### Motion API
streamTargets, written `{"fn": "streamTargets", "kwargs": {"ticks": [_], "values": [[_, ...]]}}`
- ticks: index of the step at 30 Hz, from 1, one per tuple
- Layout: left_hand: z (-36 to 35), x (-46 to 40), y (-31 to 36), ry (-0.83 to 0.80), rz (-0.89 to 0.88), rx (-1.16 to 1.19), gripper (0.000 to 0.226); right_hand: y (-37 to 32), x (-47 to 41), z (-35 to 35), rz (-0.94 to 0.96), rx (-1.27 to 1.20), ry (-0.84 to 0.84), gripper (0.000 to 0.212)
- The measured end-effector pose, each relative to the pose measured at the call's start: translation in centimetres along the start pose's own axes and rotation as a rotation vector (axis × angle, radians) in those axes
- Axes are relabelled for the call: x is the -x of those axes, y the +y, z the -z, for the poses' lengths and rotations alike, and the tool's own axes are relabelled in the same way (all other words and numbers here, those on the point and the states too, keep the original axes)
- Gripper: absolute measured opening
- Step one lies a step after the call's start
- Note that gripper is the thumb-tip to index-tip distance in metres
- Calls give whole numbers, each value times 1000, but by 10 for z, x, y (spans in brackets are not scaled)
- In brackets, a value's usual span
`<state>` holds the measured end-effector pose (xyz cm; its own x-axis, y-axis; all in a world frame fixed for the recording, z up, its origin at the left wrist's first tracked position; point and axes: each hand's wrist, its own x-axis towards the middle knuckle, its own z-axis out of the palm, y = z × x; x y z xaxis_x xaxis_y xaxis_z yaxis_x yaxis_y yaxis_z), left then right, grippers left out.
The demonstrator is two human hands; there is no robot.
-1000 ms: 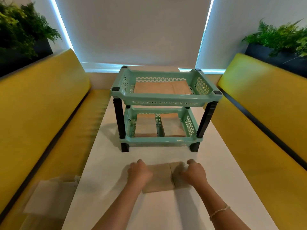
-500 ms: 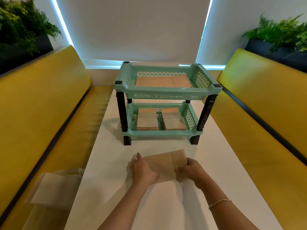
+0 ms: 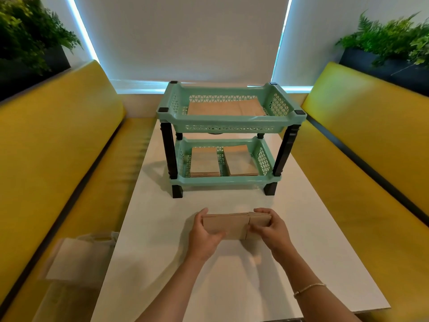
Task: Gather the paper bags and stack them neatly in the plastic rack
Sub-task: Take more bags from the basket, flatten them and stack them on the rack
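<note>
In front of the plastic rack (image 3: 229, 126), left hand (image 3: 204, 235) and right hand (image 3: 274, 231) clamp a squared bundle of paper bags (image 3: 234, 225); next, presumably, carrying it level into a tier.

Worktop: a long white worktop (image 3: 325, 263) runs between two seats.
Benches: yellow padded benches line the left (image 3: 53, 145) and right (image 3: 371, 135) sides.
Plants: ferns in dark planters sit behind the left (image 3: 27, 40) and right (image 3: 390, 40) backrests.
Blind: a pale roller blind (image 3: 185, 38) covers the window.
Left seat: a blurred white bag (image 3: 76, 259) lies on the cushion.
</note>
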<state>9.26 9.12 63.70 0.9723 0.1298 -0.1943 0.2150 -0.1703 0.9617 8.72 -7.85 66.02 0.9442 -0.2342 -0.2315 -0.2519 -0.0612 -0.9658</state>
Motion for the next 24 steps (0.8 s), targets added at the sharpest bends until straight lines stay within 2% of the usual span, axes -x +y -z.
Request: {"fn": "streamTargets", "kwargs": {"ticks": [4,9,14,16,19,22,24], "values": [[-1,-3,7,33,-54,-59,43,-9,-2,0,42,1,-17,30],[6,-9,20,6,-64,-105,37,-21,-4,3,101,23,-47,29],[13,-8,10,-136,71,-318,44,-18,-6,3,56,441,-56,20],[18,-8,21,-135,64,-253,35,-26,-6,6,89,478,-44,15],[24,-6,53,-92,18,58,15,-34,-8,9,112,424,-60,12],[17,1,78,-91,-101,278,17,-30,-6,3,37,214,-113,17],[5,4,77,-139,-112,269,18,-19,-4,-5,14,188,-110,22]]}}
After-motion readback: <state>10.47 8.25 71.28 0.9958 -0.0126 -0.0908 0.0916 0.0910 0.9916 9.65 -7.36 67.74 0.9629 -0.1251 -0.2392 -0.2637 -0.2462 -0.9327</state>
